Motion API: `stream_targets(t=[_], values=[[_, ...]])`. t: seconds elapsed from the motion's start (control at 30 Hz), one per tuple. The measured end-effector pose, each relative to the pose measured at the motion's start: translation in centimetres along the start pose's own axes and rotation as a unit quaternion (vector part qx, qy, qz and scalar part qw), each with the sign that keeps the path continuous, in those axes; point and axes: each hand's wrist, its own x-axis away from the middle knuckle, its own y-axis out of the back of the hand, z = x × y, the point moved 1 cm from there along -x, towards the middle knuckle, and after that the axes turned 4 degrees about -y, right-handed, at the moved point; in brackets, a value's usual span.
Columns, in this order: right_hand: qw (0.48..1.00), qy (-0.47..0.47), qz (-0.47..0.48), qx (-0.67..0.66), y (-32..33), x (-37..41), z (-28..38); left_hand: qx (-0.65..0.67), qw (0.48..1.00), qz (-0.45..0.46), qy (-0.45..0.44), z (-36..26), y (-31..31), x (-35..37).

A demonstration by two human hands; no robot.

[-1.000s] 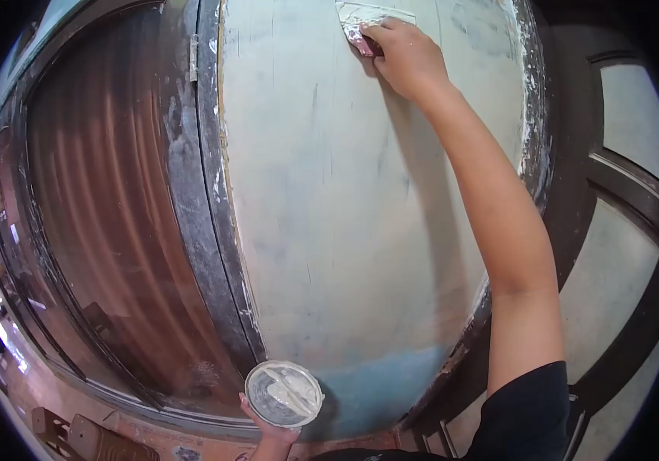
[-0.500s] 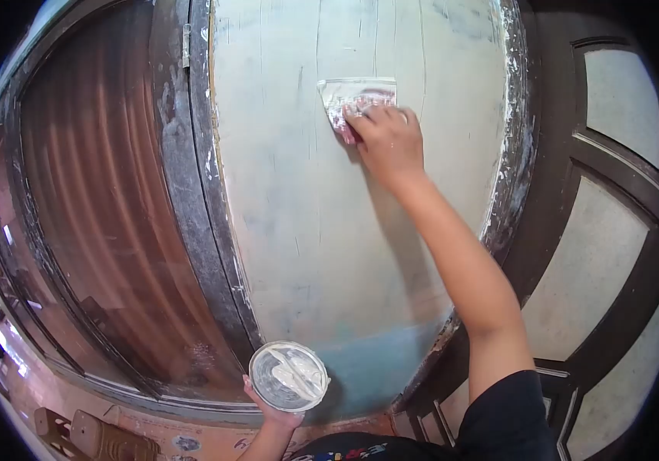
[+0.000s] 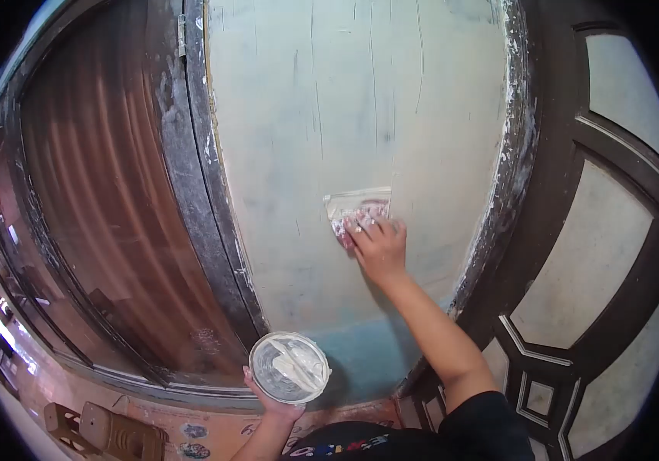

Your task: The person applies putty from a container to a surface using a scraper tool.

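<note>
My right hand (image 3: 379,244) grips a putty scraper (image 3: 359,206) with a smeared red-and-white handle end. Its wide straight edge lies against the pale, coated wall panel (image 3: 283,154), about mid-height. Thin dark vertical lines run down the panel above the blade. Low on the left, my left hand (image 3: 279,407) holds a round container (image 3: 289,367) from below, its fingers wrapped round the side. White putty (image 3: 299,365) is smeared inside the container, with a long ridge of it across the middle. A bluish strip (image 3: 368,357) shows at the panel's bottom.
A dark, paint-flecked frame (image 3: 199,177) borders the panel on the left, beside glass with a brown curtain (image 3: 99,192) behind it. To the right stands a dark door (image 3: 552,230) with pale inset panels. Brown plastic stools (image 3: 118,430) sit on the floor at lower left.
My right hand has drawn the scraper down the panel, from near the top to about the middle. My left hand keeps its hold on the container at nearly the same place.
</note>
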Motion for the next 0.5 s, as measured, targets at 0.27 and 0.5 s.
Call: stream_targets(t=[0.27,0.5], values=[[0.997,-0.01,0.068,-0.037,-4.1,12.8,3.5,-0.033,0.999,-0.011,0.005,0.3,-0.2,0.8],[0.973,-0.046,0.201,-0.102,-4.9,23.1,6.6,-0.001,0.999,-0.026,0.019,0.6,0.1,1.8]])
